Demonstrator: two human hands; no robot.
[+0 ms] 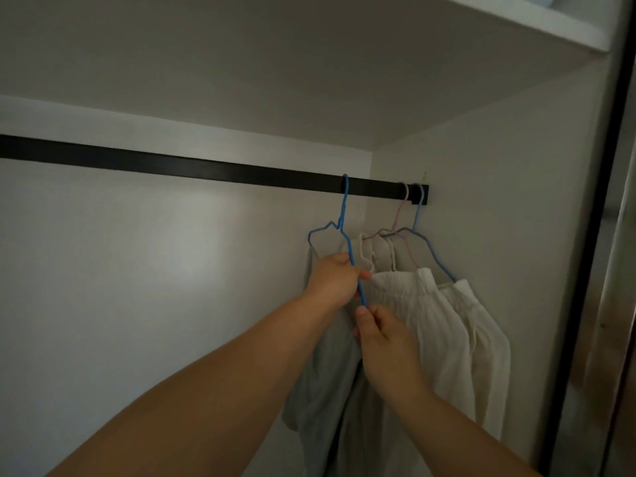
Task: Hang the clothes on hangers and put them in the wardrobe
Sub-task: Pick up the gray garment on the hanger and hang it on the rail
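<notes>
Three hangers hook over the black rail [192, 166], all gathered toward its right end inside the wardrobe [481, 208]. Leftmost of them is the blue hanger [345, 215], hooked a little apart from the other two, with a grey garment [320, 383] draped below it. Your left hand [332, 282] comes up beside that garment, its fingers curled around the hanger's blue wire with the thumb tip pressed against it. Just below and to the right, your right hand [382, 339] pinches the lower end of the same wire between thumb and forefinger, the rest of its fingers folded in. Right of your hands hang the cream clothes [437, 325], one piece overlapping the next and touching the grey garment's edge. They hang from a pink hanger [402, 210] and a second blue hanger [417, 215], whose hooks sit side by side at the rail's right end, against the wardrobe's side wall. Above the rail, a white shelf [537, 25] runs toward the upper right corner.
</notes>
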